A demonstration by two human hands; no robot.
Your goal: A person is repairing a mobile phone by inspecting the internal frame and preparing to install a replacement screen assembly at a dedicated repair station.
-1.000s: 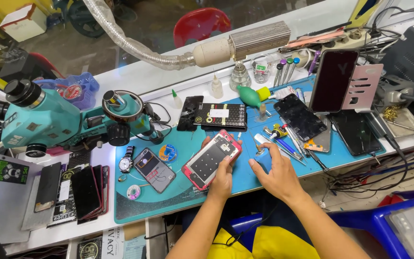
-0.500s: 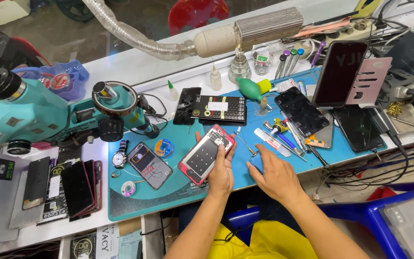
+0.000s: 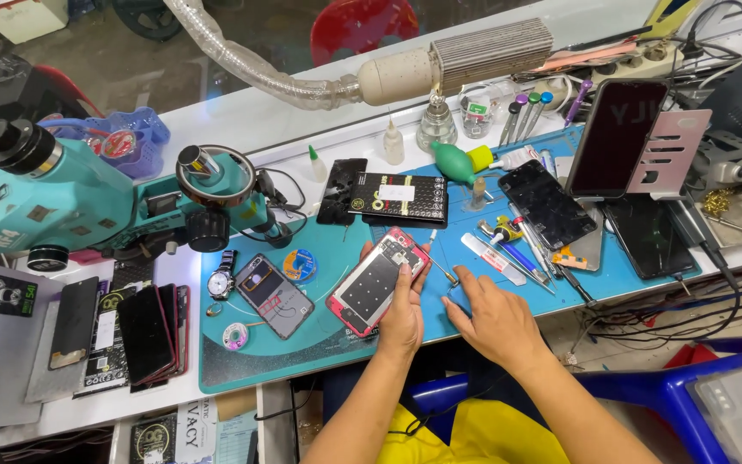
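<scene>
While you are leaning over the worktop (image 3: 319,129), your left hand (image 3: 403,314) is gripping the red phone (image 3: 379,280) on the blue mat (image 3: 302,344), right hand (image 3: 489,315) resting just beside it, fingers (image 3: 459,277) spread, touching the tweezers (image 3: 445,273).

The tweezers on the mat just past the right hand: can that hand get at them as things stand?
Probably yes. The right hand lies flat on the blue mat with the tweezers just beyond its fingertips and nothing between. The left hand holds the red-framed phone beside them, clear of that path.
</scene>
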